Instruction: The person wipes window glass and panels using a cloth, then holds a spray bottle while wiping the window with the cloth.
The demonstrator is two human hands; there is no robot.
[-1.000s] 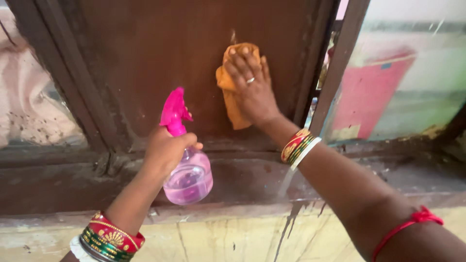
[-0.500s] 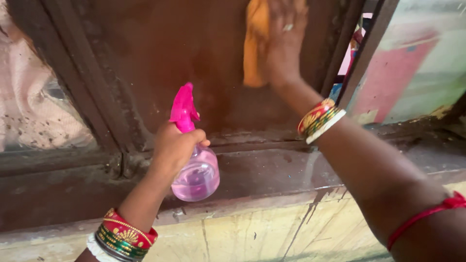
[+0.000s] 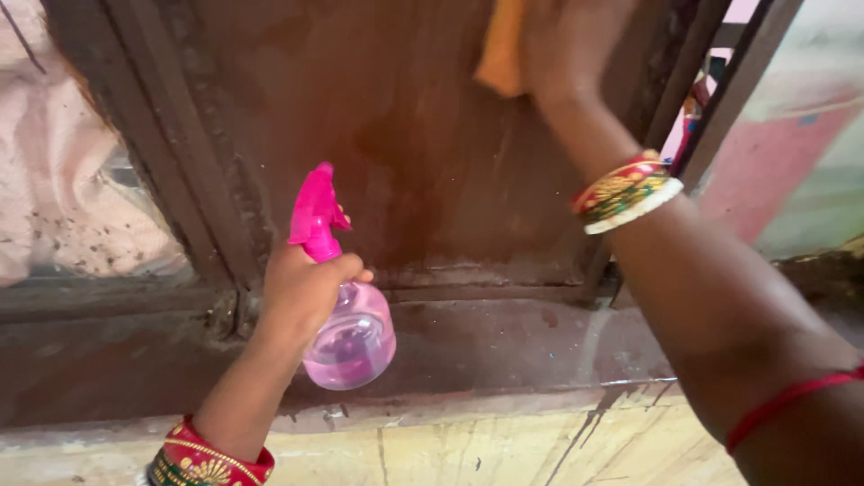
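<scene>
Against a dark brown wooden panel (image 3: 396, 135), right hand (image 3: 571, 40) pressed flat near the top edge of view, pinning an orange cloth (image 3: 502, 49) to the wood; only the cloth's lower part visible, just left of the hand. Fingers cut off by the frame, so the grip on the cloth cannot be told beyond the palm bearing on it. Stack of red, green and gold bangles (image 3: 627, 191) around the right wrist, thin red thread (image 3: 792, 400) further up the forearm.

Lower and to the left, left hand (image 3: 301, 292) wrapped tight around the neck of a spray bottle (image 3: 346, 337), grip closed on it, forefinger curled over the front below the bright pink spray head (image 3: 315, 216). Bottle round-bellied, clear, holding pinkish liquid, held upright in the air in front of a stained brown window sill (image 3: 504, 342), nozzle turned toward the panel. More red and gold bangles (image 3: 202, 459) on the left wrist.

Beside the panel on the left, a grimy frame post (image 3: 193, 153) and a speckled pane (image 3: 63, 198). Below the sill, a streaked yellowish wall (image 3: 450, 450).
</scene>
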